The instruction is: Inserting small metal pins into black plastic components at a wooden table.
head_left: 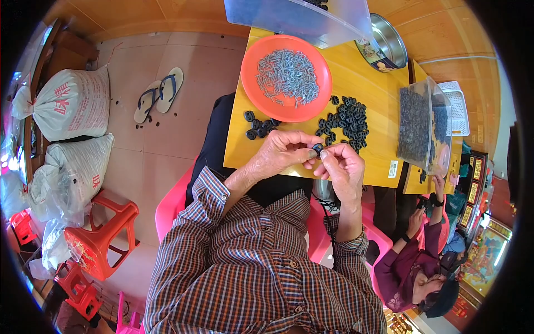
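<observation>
**A:** What is sitting at the centre of the scene?

**B:** A small black ring (pixel 317 148), like a rubber washer, is being pinched between both hands just above the near edge of the yellow worktop (pixel 378 94). The left hand (pixel 281 153) is closing its thumb and fingers on one side of it, and the right hand (pixel 340 166) is pressing in from the other, so the two hands are meeting on the ring.

**A:** How would it handle?

**B:** Judging by its size, it is looking very light and probably slightly springy, easy to drop. Gripping it by the outer rim with the fingertips seems the surest hold.

**A:** What is lying around it?

**B:** Just beyond the hands, a loose heap of black rings (pixel 345 119) is spreading toward the right of the worktop, and a smaller cluster of rings (pixel 257 126) is lying near the left edge. Between and behind them, an orange plate (pixel 256 94) is holding a pile of small grey metal pieces (pixel 287 75). A clear tub (pixel 425 125) full of dark rings is standing at the right edge, with a metal bowl (pixel 389 42) at the far right corner.

**A:** Anyone else?

**B:** A seated person in a dark red top (pixel 409 267) is working at lower right.
</observation>
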Demonstrator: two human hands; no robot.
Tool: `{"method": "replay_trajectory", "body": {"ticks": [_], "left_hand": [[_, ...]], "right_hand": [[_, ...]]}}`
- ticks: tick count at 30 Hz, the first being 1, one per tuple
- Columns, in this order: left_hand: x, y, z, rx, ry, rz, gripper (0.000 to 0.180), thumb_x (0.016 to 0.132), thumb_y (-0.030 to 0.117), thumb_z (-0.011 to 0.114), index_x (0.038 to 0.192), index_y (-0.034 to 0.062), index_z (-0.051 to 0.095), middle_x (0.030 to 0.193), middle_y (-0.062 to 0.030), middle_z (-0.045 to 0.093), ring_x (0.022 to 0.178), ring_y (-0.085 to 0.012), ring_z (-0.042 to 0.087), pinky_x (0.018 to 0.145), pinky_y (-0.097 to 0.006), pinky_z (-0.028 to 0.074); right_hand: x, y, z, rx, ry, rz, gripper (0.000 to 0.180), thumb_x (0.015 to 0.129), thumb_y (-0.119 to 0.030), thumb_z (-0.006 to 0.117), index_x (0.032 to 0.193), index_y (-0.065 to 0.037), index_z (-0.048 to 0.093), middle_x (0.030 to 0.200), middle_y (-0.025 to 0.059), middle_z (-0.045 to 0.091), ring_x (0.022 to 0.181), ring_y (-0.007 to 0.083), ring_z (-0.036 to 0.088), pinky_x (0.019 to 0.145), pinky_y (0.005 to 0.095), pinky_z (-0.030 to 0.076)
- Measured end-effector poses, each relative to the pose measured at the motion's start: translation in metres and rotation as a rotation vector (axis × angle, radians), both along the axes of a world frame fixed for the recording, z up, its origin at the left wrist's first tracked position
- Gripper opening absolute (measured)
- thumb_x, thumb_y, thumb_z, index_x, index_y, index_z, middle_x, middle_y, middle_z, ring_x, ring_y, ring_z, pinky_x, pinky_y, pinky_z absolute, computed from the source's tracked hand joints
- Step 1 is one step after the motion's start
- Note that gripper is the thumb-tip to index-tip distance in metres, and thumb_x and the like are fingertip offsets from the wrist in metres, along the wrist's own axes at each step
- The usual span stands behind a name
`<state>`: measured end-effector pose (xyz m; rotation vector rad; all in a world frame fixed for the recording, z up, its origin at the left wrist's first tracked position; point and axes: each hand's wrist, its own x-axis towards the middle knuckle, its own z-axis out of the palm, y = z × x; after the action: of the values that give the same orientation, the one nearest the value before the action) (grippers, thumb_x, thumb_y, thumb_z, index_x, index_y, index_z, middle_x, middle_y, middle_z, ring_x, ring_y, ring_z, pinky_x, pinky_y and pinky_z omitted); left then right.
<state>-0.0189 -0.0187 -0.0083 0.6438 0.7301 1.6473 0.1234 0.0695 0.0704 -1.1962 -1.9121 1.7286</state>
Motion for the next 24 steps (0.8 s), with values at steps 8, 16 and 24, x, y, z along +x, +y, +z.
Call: {"method": "replay_trajectory", "body": {"ticks": [8,16,24], "left_hand": [[-0.0024,-0.0004,0.0031,-0.01,-0.017,0.005,0.026,0.089,0.0,0.06,0.114,-0.0045,0.061,0.091,-0.0076,0.065,0.078,-0.0121,0.064,0.069,-0.026,0.056],[-0.0007,0.0002,0.0003,-0.073,0.004,0.055,0.027,0.089,0.001,0.061,0.115,-0.0043,0.061,0.088,-0.006,0.066,0.074,-0.0101,0.063,0.069,-0.024,0.055],[-0.0009,-0.0002,0.0021,-0.06,0.047,0.059,0.027,0.089,0.0,0.061,0.115,-0.0043,0.061,0.087,-0.0057,0.065,0.074,-0.0099,0.063,0.069,-0.024,0.054]], "right_hand": [[-0.0001,-0.0023,-0.0005,0.002,-0.008,-0.023,0.012,0.09,-0.01,0.061,0.087,0.001,0.058,0.069,0.0035,0.062,0.054,0.0076,0.059,0.047,0.0186,0.043],[0.0,-0.0077,-0.0042,0.031,0.084,0.004,0.013,0.093,-0.013,0.058,0.094,0.001,0.059,0.075,0.0025,0.063,0.059,0.0071,0.06,0.05,0.0176,0.044],[0.0002,-0.0083,-0.0061,0.043,0.071,-0.007,0.012,0.092,-0.011,0.059,0.095,0.001,0.059,0.075,0.0021,0.062,0.058,0.0058,0.058,0.051,0.0174,0.043]]}}
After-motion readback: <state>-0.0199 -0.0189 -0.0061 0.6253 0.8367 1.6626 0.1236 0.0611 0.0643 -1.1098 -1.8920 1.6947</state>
